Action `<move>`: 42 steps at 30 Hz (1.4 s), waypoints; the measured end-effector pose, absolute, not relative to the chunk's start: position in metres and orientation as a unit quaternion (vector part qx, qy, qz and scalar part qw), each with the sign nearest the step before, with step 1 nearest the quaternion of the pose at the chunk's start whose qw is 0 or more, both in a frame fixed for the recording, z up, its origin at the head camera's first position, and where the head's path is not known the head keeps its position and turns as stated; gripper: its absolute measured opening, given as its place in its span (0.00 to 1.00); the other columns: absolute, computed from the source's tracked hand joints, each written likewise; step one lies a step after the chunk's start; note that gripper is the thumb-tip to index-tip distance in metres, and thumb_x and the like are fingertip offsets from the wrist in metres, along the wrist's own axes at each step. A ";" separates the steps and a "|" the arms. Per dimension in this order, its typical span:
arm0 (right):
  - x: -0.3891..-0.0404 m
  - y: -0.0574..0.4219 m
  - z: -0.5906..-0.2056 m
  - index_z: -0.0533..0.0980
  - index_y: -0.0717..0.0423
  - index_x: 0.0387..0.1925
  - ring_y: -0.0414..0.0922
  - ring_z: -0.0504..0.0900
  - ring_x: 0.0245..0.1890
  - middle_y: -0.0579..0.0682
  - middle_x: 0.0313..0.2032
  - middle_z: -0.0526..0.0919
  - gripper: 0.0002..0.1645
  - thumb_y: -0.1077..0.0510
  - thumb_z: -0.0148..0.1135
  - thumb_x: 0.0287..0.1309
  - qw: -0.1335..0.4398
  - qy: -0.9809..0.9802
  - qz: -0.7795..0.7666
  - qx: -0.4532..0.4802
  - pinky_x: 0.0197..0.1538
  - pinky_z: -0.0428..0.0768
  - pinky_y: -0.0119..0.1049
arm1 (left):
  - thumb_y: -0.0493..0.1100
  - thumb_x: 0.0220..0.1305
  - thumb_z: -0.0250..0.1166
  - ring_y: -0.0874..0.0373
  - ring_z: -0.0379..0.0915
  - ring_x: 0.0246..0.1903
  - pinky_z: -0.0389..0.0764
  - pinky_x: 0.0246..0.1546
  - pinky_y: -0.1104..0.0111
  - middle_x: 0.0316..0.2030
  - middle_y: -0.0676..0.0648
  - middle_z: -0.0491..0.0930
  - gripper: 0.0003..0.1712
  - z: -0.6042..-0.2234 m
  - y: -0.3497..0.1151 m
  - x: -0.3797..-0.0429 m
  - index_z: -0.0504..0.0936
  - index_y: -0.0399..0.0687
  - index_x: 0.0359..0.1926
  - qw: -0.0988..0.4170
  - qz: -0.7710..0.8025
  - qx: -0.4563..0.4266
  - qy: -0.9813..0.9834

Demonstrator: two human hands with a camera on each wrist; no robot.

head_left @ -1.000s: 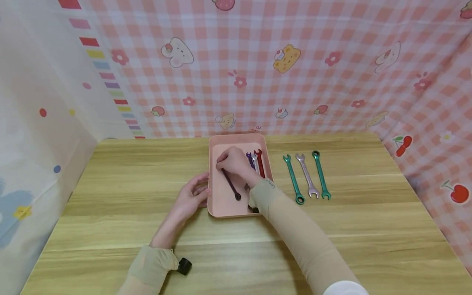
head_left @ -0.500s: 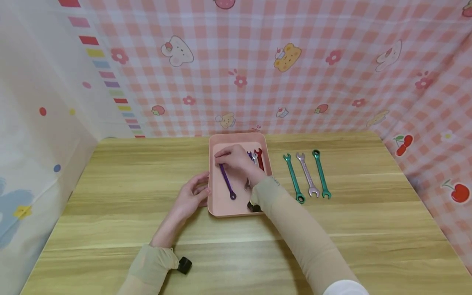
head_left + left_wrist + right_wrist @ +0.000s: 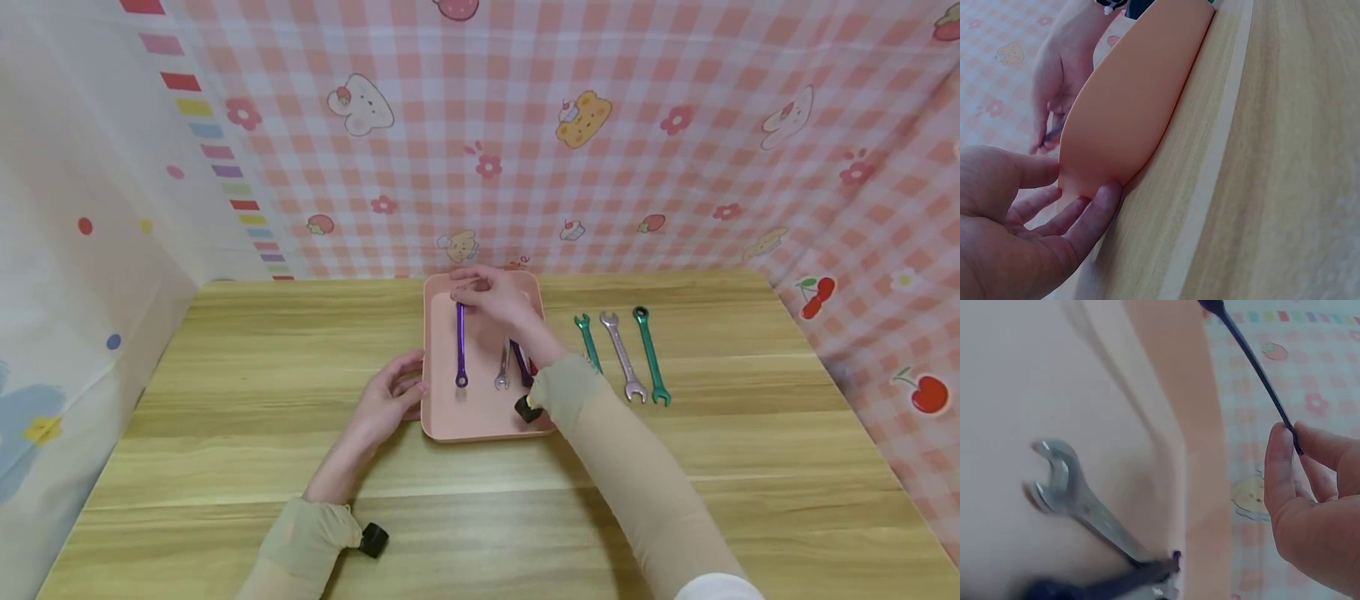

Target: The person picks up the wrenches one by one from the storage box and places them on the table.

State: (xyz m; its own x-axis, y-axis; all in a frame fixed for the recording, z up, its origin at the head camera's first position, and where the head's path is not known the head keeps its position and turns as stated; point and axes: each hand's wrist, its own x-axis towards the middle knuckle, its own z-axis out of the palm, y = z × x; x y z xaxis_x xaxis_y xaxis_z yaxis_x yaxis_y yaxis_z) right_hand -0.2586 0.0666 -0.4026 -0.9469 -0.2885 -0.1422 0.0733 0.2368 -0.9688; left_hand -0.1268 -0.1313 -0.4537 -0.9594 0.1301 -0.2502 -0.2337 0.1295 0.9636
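My right hand (image 3: 498, 298) pinches one end of a purple wrench (image 3: 461, 350) between thumb and fingertips, above the pink tray (image 3: 450, 432). In the right wrist view the same purple wrench (image 3: 1254, 362) appears edge-on, held at its tip. My left hand (image 3: 386, 400) rests at the tray's left side. Its relaxed fingertips touch the outside of the tray wall (image 3: 1129, 94) in the left wrist view. Inside the tray lie a silver wrench (image 3: 503, 367), another purple wrench (image 3: 521, 364) and a red wrench, mostly hidden by my right wrist.
Right of the tray a green wrench (image 3: 587, 337), a pale pink wrench (image 3: 622, 357) and another green wrench (image 3: 650, 354) lie side by side on the wooden table (image 3: 247, 400). A pink checked cloth (image 3: 420, 150) hangs behind the table's back edge.
My right hand has moved toward the tray's back edge, raising the purple wrench and turning it nearly straight front to back. My left hand stays at the tray's side.
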 end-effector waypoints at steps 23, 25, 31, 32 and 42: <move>-0.259 0.263 -0.379 0.81 0.58 0.52 0.28 0.88 0.39 0.30 0.35 0.89 0.09 0.62 0.59 0.75 0.137 0.763 -0.631 -0.026 0.50 0.87 0.21 | 0.30 0.78 0.53 0.35 0.68 0.73 0.91 0.50 0.67 0.76 0.31 0.65 0.33 -0.456 -0.129 -0.129 0.60 0.41 0.80 0.148 0.663 -0.034 0.733; -0.259 0.286 -0.382 0.84 0.48 0.43 0.28 0.88 0.38 0.30 0.34 0.90 0.09 0.62 0.59 0.75 0.141 0.765 -0.628 -0.022 0.48 0.87 0.21 | 0.30 0.78 0.53 0.35 0.68 0.73 0.90 0.49 0.68 0.77 0.32 0.64 0.33 -0.455 -0.130 -0.129 0.60 0.41 0.80 0.148 0.662 -0.035 0.733; -0.262 0.343 -0.400 0.85 0.31 0.31 0.25 0.87 0.38 0.28 0.33 0.89 0.23 0.64 0.57 0.76 0.182 0.777 -0.602 -0.007 0.45 0.87 0.20 | 0.29 0.78 0.53 0.35 0.67 0.74 0.89 0.46 0.72 0.76 0.31 0.64 0.33 -0.455 -0.132 -0.128 0.60 0.40 0.80 0.146 0.662 -0.034 0.734; -0.262 0.350 -0.402 0.85 0.32 0.32 0.25 0.86 0.38 0.27 0.33 0.89 0.23 0.64 0.57 0.76 0.190 0.778 -0.599 -0.005 0.45 0.86 0.19 | 0.29 0.78 0.53 0.34 0.67 0.74 0.89 0.45 0.73 0.76 0.31 0.64 0.33 -0.456 -0.132 -0.128 0.60 0.40 0.80 0.145 0.662 -0.034 0.735; -0.259 0.382 -0.428 0.77 0.71 0.63 0.26 0.87 0.42 0.27 0.38 0.89 0.22 0.62 0.59 0.75 0.228 0.809 -0.542 0.000 0.48 0.88 0.22 | 0.30 0.78 0.54 0.35 0.67 0.74 0.89 0.45 0.73 0.77 0.32 0.64 0.33 -0.456 -0.132 -0.128 0.60 0.41 0.80 0.144 0.660 -0.031 0.737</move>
